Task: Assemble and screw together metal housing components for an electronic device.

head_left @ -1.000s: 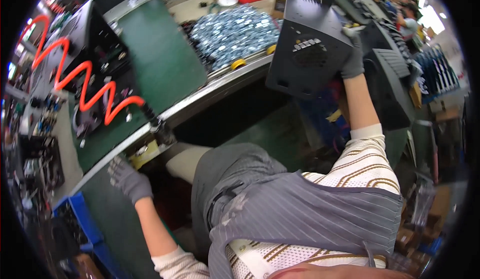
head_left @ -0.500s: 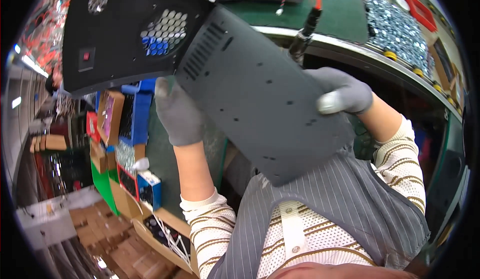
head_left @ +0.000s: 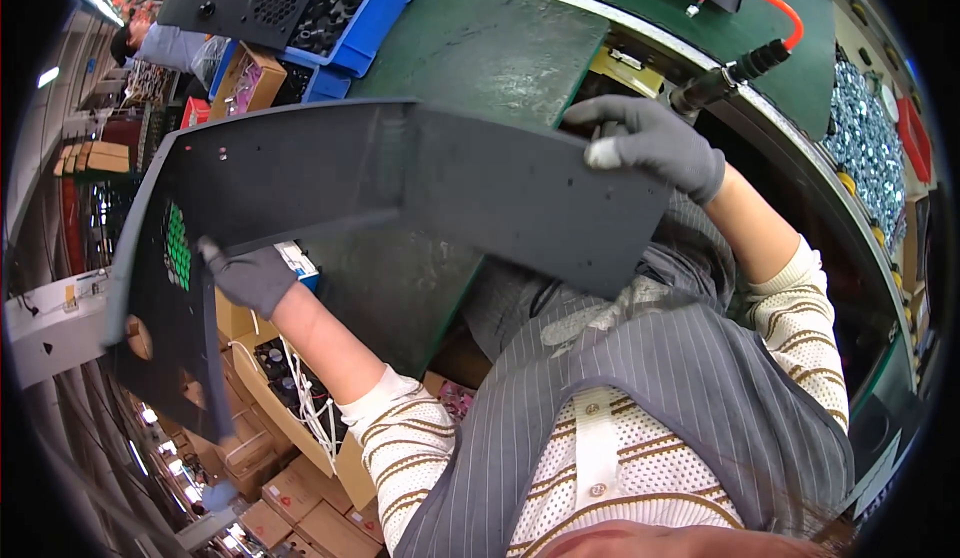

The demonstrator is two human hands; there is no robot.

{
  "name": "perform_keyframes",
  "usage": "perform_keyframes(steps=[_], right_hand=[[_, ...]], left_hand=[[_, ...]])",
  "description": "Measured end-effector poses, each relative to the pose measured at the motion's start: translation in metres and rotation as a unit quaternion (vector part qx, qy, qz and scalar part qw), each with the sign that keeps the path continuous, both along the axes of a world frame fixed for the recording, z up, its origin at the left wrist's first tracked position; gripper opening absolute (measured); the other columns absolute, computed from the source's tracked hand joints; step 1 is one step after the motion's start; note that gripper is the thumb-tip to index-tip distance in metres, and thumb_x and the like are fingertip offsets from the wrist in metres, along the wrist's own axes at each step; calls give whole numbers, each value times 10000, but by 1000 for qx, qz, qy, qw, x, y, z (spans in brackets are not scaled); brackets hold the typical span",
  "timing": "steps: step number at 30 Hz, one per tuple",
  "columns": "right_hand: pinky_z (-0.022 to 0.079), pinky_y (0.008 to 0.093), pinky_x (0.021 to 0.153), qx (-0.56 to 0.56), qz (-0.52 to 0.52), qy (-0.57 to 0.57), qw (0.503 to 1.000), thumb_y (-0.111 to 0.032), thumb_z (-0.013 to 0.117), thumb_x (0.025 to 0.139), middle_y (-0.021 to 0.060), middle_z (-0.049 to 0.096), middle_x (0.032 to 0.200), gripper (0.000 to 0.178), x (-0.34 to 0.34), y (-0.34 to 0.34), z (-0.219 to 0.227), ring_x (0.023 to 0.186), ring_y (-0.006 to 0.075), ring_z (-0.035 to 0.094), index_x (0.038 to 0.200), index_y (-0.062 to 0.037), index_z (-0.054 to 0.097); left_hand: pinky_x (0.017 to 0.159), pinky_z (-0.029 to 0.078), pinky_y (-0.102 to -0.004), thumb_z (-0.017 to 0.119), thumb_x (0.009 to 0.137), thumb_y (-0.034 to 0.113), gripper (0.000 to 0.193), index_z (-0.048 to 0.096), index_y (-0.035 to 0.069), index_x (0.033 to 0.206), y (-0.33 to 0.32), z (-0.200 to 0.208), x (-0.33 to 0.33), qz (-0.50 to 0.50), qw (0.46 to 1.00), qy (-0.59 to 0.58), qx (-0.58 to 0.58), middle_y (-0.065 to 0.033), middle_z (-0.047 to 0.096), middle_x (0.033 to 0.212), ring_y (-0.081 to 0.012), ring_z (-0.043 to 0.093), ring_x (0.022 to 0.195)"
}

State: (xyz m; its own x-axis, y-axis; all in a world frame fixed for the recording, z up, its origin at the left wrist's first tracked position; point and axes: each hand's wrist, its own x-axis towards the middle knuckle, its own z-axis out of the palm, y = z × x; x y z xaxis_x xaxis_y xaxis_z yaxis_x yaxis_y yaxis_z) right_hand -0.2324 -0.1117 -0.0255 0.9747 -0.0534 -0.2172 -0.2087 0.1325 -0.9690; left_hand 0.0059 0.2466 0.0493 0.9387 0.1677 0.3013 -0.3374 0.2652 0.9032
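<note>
I hold a large black bent sheet-metal housing in front of my body, its inner side turned up. It has a long flat part at the right and a folded end at the left, with a honeycomb vent and round holes. My left hand, in a grey glove, is closed at the folded left end, beside the vent; its fingers are partly hidden. My right hand, gloved too, pinches the upper right edge, thumb on the near face and fingers behind.
A similar black panel with a red switch lies by a blue bin of black parts. A power screwdriver with an orange coiled cord hangs at the right, near a heap of screws. An open carton with white cables stands lower left.
The housing has swung down and leftward, and its inner side now faces up. My left hand has moved left and lower along it. The view has shifted, showing more green bench.
</note>
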Motion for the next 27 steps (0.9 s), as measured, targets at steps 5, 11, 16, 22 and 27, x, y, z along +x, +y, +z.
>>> perform_keyframes(steps=[5, 11, 16, 22, 27], right_hand=[[467, 263, 831, 52, -92, -18, 994, -263, 664, 813, 71, 652, 984, 406, 49, -36, -48, 894, 129, 597, 1106, 15, 619], [464, 307, 825, -192, -156, 10, 969, -348, 630, 827, 71, 667, 968, 380, 99, -50, -57, 870, 188, 613, 1078, -64, 650], [448, 377, 909, -564, -161, -49, 809, -360, 608, 809, 134, 608, 1111, 394, 107, -32, -45, 1034, 298, 566, 1133, -136, 634], [422, 408, 935, -594, -200, -74, 775, -393, 627, 778, 138, 581, 1098, 470, 99, -35, -64, 1092, 333, 499, 1170, -137, 599], [442, 406, 873, -635, -208, -65, 741, -417, 623, 768, 125, 584, 1033, 484, 100, -10, -60, 1012, 315, 534, 1164, -139, 597]], left_hand=[[796, 522, -403, 475, 914, 124, 206, 624, 27, 1017, -40, -18, -59, 24, 952, -219, 212, -250, 601, 1087, -307, 591, 968], [1034, 333, -450, 568, 744, 89, 126, 675, 140, 789, -58, -30, -108, -239, 777, -331, 478, -21, 677, 908, -239, 591, 1024], [1107, 217, -462, 483, 698, -66, 308, 704, 110, 821, -38, -84, -107, -313, 743, -195, 559, -54, 672, 1042, -263, 541, 1139], [1123, 147, -518, 668, 715, 508, 796, 441, 42, 1319, -40, -93, -148, -284, 680, -141, 661, -213, 363, 1411, -410, 258, 1355], [1061, 65, -674, 739, 636, 460, 832, 426, 178, 1354, -56, -98, -138, -280, 601, -149, 734, -177, 283, 1457, -414, 136, 1386]])
